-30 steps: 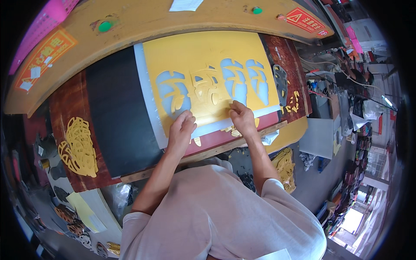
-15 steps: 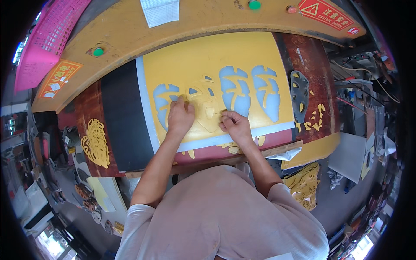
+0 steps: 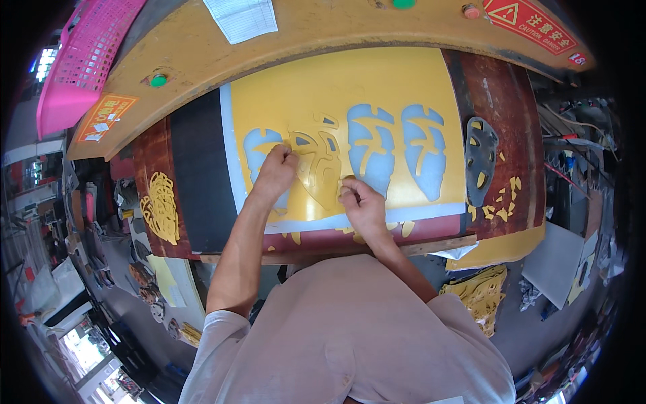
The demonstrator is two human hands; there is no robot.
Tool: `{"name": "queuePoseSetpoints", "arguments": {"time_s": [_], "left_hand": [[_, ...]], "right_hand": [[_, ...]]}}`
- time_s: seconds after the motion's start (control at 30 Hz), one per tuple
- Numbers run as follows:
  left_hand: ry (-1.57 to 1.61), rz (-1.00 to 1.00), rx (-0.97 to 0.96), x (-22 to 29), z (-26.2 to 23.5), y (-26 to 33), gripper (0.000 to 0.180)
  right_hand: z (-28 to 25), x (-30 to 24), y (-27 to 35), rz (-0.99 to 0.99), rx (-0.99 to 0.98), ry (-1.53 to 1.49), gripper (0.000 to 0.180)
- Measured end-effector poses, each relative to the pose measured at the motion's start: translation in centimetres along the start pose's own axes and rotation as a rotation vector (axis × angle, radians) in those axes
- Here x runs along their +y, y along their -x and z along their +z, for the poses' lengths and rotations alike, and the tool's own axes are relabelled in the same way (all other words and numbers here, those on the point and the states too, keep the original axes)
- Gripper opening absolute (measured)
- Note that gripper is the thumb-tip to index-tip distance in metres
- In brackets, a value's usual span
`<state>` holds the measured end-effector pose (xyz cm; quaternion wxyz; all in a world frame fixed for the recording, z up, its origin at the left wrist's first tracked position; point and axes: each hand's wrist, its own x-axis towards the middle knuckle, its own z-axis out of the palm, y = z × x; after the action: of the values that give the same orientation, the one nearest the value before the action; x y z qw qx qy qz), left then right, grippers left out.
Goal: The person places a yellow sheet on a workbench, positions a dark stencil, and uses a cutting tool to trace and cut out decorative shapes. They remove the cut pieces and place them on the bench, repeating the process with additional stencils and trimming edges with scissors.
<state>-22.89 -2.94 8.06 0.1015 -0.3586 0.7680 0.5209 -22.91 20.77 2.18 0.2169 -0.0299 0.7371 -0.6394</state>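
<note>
A yellow sheet [image 3: 377, 74] with several foot-shaped openings lies before me, a pale backing showing through them. Between my hands, a yellow cut-out piece [image 3: 316, 176] with small holes sits at its outline in the sheet, its surface bent. My left hand [image 3: 274, 172] is closed in a pinch on the piece's upper left edge. Lower down, my right hand [image 3: 364, 207] pinches at its right edge; the fingertips partly hide the contact. To the right of the sheet, a dark cutting die [image 3: 480, 158] of similar outline holds bits of yellow in its gaps.
A yellow machine beam [image 3: 282, 47] with buttons spans the far side. Stacked yellow cut-outs [image 3: 160, 209] lie at the left, small yellow scraps [image 3: 501, 205] at the right. A pink basket [image 3: 84, 74] is at upper left. A wooden strip [image 3: 431, 246] edges the table near me.
The view has shifted slightly. Between my hands the cut-out piece has bent and moved relative to the sheet. Both hands remain at its edges, my left fingers now pinched tighter.
</note>
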Motion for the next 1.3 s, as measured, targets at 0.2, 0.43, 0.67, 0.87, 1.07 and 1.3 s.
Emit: {"name": "queuePoseSetpoints", "arguments": {"time_s": [0.2,0.43,0.67,0.87,1.07,1.3], "left_hand": [[-0.173,-0.061,-0.364,3.3,-2.2,0.0,0.035],[-0.369,0.071,-0.393,4.2,-1.6,1.3,0.049],[-0.648,-0.023,-0.323,4.9,0.2,-0.9,0.051],[-0.004,-0.134,-0.092,0.3,0.8,-3.2,0.038],[-0.179,0.028,-0.046,-0.7,0.3,-3.6,0.031],[0.268,-0.203,-0.103,1.3,-0.5,-5.3,0.03]], "right_hand": [[0.0,0.0,0.0,-0.059,-0.015,0.087,0.021],[0.2,-0.1,0.4,-0.156,-0.01,0.232,0.025],[1.0,0.4,0.9,-0.169,0.032,0.21,0.027],[0.2,-2.5,-2.1,0.046,-0.22,0.319,0.03],[2.7,-7.3,-12.3,-0.526,0.072,0.972,0.036],[5.0,-9.8,-15.0,-0.048,-0.253,1.042,0.033]]}}
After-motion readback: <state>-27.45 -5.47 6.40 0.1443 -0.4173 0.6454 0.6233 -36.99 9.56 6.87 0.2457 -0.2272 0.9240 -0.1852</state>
